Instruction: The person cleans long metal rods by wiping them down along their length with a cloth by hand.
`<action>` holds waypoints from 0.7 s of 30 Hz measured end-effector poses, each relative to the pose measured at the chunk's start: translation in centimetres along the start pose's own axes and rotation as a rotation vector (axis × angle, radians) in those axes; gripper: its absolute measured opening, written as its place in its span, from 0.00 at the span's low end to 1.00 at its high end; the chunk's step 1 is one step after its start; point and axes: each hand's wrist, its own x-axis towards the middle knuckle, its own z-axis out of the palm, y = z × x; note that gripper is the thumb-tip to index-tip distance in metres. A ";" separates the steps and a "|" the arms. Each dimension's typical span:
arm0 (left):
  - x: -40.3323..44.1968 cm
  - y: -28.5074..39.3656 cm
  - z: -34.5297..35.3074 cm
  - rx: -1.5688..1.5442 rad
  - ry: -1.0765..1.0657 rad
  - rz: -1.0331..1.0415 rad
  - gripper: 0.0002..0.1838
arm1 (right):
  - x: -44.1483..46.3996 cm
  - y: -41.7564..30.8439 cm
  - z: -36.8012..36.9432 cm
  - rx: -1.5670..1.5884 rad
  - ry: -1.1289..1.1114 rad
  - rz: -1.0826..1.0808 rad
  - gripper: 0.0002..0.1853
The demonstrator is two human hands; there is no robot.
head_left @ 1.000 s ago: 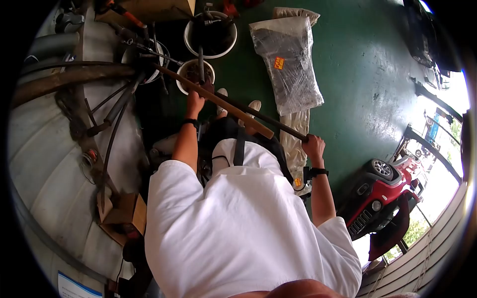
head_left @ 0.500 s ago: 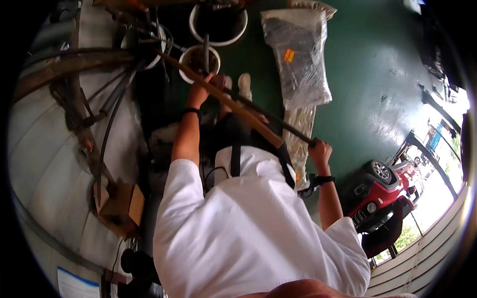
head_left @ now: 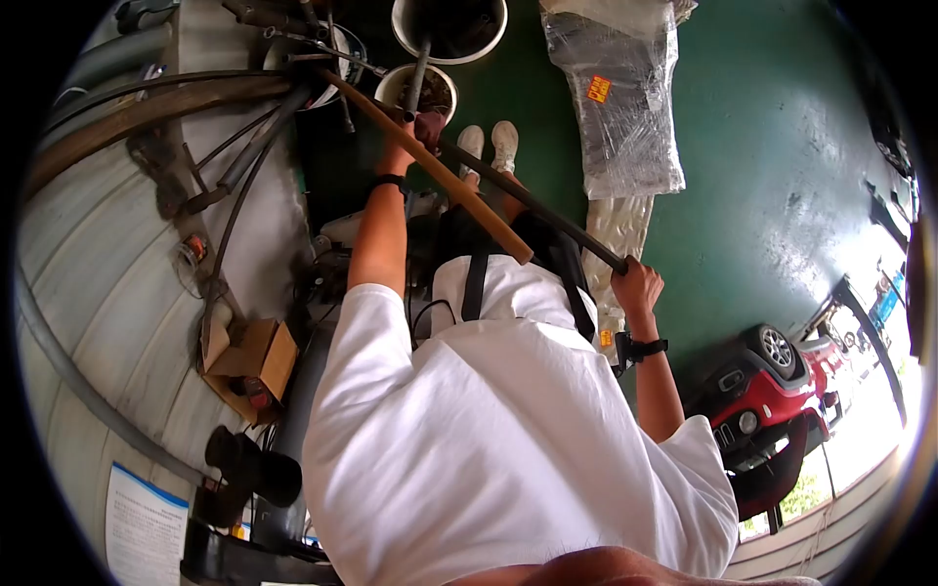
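Note:
My right hand (head_left: 637, 288) is closed round the lower right end of a long dark rod (head_left: 557, 219). The rod slants up left to a dark red cloth (head_left: 429, 128), bunched at its other end. Fingers of my left hand (head_left: 395, 148) are closed on this cloth, partly hidden behind a brown pole (head_left: 457, 188). That pole slants across in front of the rod, its near end above my waist. A grey pipe (head_left: 418, 80) reaches from a large white-rimmed bucket (head_left: 499, 34) over a smaller white bucket (head_left: 384, 90) to my left hand.
Plastic-wrapped parts (head_left: 630, 122) lie on the green floor (head_left: 747, 176) at the right. Poles and hoses (head_left: 176, 107) stick out at upper left. An open cardboard box (head_left: 276, 356) stands at lower left. A red vehicle (head_left: 782, 386) is at the right.
The view has shifted, so the buckets sit higher and the wrapped parts farther right. Both hands keep their hold, and the dark rod stays slanted between them.

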 end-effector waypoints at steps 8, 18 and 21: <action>-6.7 13.7 0.1 -0.081 0.021 0.211 0.43 | 0.2 0.9 -0.5 0.073 -0.067 -0.158 0.07; -12.6 24.8 0.2 -0.077 -0.310 0.402 0.39 | 0.6 2.1 0.6 0.162 -0.067 -0.270 0.09; -13.6 27.0 -2.4 -0.031 -0.412 0.364 0.41 | 0.6 2.0 0.4 0.170 -0.064 -0.292 0.09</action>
